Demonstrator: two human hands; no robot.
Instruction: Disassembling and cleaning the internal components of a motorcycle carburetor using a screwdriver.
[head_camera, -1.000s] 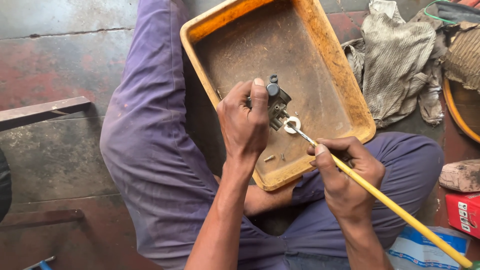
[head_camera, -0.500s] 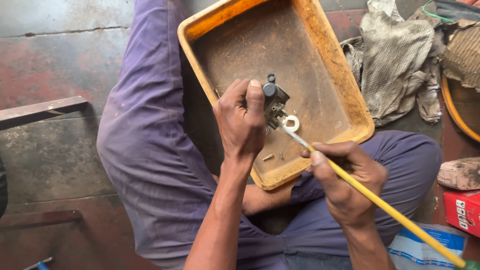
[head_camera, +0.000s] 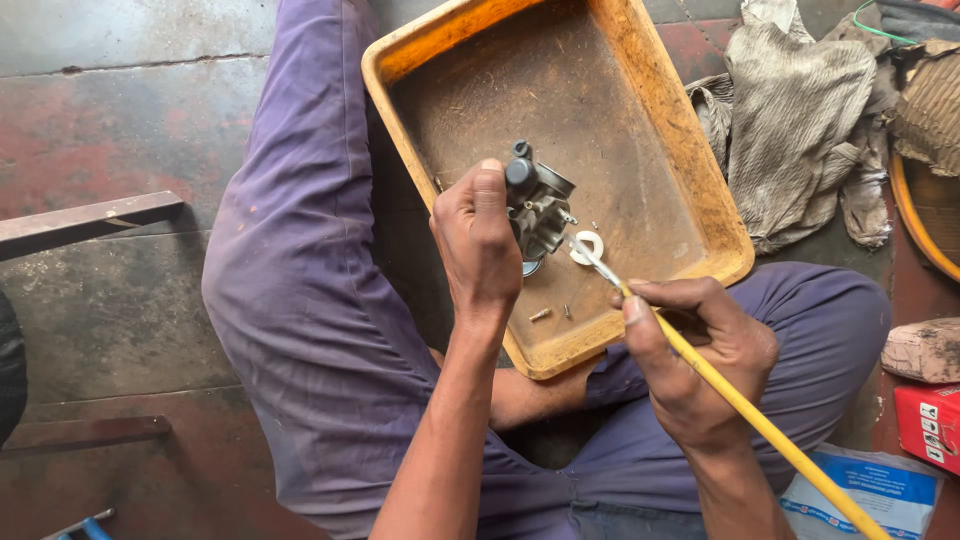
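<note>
Floor (head_camera: 120, 110): worn concrete, patchy red paint over grey, stained, a crack running near the top edge. Dark metal bar (head_camera: 85, 218) to my left, a second one (head_camera: 80, 432) lower. Grey rags (head_camera: 800, 110) heaped at upper right. Even daylight, soft shadows.

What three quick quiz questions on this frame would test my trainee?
1. True or false: the left hand holds the carburetor over the tray.
2. The right hand grips: A) a rag, B) a yellow-handled brush, C) a wrench?
3. What white part lies in the tray by the brush tip?

Key: 1 true; 2 B; 3 a washer.
</note>
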